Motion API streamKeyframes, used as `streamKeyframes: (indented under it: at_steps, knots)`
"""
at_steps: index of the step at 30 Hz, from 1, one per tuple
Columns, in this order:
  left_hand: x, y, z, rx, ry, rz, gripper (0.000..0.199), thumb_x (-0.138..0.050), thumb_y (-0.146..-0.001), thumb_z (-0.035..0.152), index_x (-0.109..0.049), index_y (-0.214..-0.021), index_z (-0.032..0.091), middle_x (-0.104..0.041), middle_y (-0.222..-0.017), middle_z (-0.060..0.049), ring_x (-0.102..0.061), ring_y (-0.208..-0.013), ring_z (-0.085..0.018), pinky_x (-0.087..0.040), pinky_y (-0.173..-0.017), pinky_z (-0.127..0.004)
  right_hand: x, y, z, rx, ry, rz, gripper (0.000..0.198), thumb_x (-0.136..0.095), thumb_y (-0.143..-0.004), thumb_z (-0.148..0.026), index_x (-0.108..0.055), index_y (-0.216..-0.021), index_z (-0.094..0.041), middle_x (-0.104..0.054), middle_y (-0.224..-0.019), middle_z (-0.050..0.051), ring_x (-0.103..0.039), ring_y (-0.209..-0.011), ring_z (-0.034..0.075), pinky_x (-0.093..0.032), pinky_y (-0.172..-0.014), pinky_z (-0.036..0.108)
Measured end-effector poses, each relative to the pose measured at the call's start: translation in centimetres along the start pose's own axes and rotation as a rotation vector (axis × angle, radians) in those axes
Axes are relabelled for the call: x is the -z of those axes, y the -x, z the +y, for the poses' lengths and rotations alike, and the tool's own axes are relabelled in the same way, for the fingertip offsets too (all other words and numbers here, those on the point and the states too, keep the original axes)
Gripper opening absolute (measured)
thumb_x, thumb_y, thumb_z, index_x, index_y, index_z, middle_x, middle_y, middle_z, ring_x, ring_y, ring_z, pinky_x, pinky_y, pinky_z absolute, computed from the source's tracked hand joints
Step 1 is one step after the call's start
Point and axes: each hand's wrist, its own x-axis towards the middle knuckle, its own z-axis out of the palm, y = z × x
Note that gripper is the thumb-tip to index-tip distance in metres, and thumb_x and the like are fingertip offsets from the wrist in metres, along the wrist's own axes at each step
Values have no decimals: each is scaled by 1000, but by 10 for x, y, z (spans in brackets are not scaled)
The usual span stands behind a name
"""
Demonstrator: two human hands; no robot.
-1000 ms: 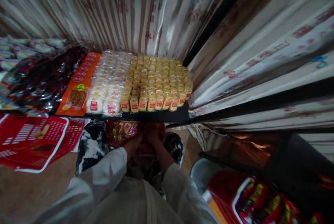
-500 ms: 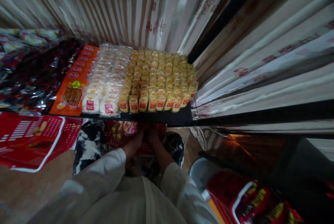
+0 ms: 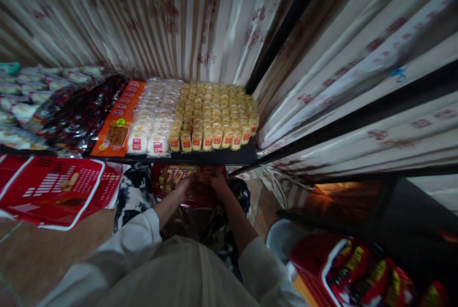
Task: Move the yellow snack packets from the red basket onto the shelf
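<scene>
Centre frame: yellow packets stand ranked on the shelf. Lower centre: wrapped pieces lie unranked in the red basket; left hand and right hand over it, grips undeterminable.

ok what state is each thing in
yellow plastic-wrapped blocks: standing in packed rows
white round plastic-wrapped pieces: in two columns
orange rectangular packet: lying flat
pale striped cloth curtain: hanging in folds
glossy red packets: in a row
central red plastic container: open, partly filled
left hand: at the container, grip unclear
right hand: likewise
</scene>
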Motion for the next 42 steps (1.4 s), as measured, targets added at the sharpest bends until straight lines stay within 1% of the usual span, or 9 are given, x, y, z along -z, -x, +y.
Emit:
streamKeyframes:
  at_steps: [3,8,15,19,23,26,31,36,42]
  knots:
    - [-1,17,10,-33,5,12,8,-63,-78,22,-59,-75,15,-61,-60,2,-57,-50,-8,-45,-50,-17,3,9,-10,-81,-178,-47,34,-47,-76,-24,-60,-107,-16,-69,-85,4,-65,-71,17,-53,-65,32]
    - [-1,36,22,-99,-10,-41,14,-68,-73,18,-56,-78,15,-65,-68,0,-61,-56,-8,-49,-57,-18,10,22,-23,-281,-595,-84,33,-57,-68,-27,-60,-100,-19,-67,-86,3,-64,-71,18,-53,-64,32]
    - [-15,46,41,-295,-298,-25,17,-69,-68,17,-54,-73,15,-61,-60,1,-60,-51,-10,-36,-41,-15,27,35,-40,-172,-716,-74,41,-61,-72,-38,-59,-107,-18,-69,-92,6,-65,-79,20,-53,-72,35]
    - [-32,57,75,-544,-468,7,17,-66,-67,19,-55,-78,15,-61,-62,3,-58,-49,-9,-40,-45,-17,46,26,-50,-24,-516,202,40,-50,-81,-46,-59,-108,-17,-68,-98,8,-64,-88,20,-52,-80,36]
    - [-59,63,115,-733,-696,-14,22,-62,-70,30,-55,-86,16,-59,-62,3,-58,-51,-12,-37,-41,-19,71,3,-61,217,-151,513,38,-42,-86,-35,-57,-114,-16,-62,-112,12,-58,-102,20,-47,-91,38]
    - [-87,62,138,-864,-852,4,23,-58,-73,31,-57,-90,16,-60,-65,2,-58,-55,-12,-41,-48,-20,87,-19,-68,301,94,627,42,-38,-87,-27,-51,-125,-14,-50,-130,14,-45,-121,22,-38,-101,41]
    - [-136,57,165,-1065,-1128,-17,24,-56,-76,27,-62,-95,16,-64,-78,-1,-58,-68,-12,-45,-64,-22,90,-54,-69,277,300,686,54,-39,-84,-23,-38,-137,-11,-35,-143,15,-25,-134,25,-28,-107,46]
    - [-179,44,178,-1114,-1283,-49,30,-55,-77,20,-62,-105,13,-67,-91,-5,-60,-77,-13,-47,-73,-23,75,-65,-65,222,353,684,48,-39,-87,-24,-43,-132,-10,-39,-140,17,-31,-130,27,-33,-102,45]
    - [-212,16,170,-1147,-1378,-68,35,-54,-79,18,-61,-113,11,-67,-95,-8,-62,-78,-15,-48,-76,-24,70,-61,-65,172,435,683,50,-40,-88,-25,-40,-136,-16,-39,-139,14,-32,-126,29,-36,-98,45]
